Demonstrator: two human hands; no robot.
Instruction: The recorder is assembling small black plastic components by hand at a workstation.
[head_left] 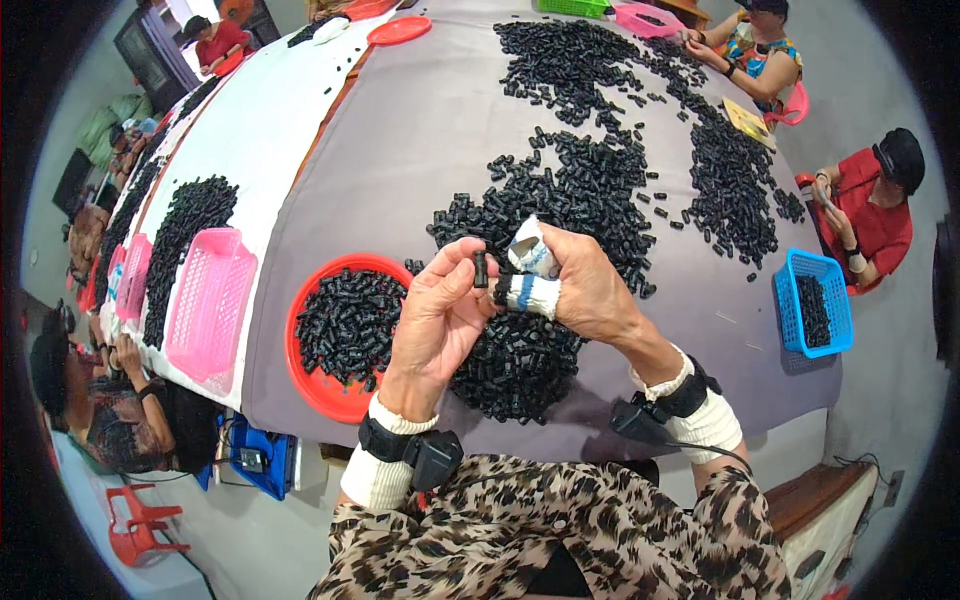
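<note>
Between the thumb and fingers of my left hand (440, 315) stands a small black cylindrical plastic piece (481, 268), held upright. My right hand (600, 290) is closed just beside it, with white cloth with blue stripes (530, 252) around or between its thumb and fingers. Whether that cloth is worn or held, I cannot tell. Under both hands spreads a large pile of similar black pieces (570, 195). Left of my left hand, a round red tray (340, 405) holds many more of them.
Grey cloth (330, 220) covers the table. More black pieces (735, 180) lie toward the far right. A blue basket (843, 310) stands at the right edge, a pink basket (243, 270) at left. Co-workers sit around the table, one in red (885, 225) at right.
</note>
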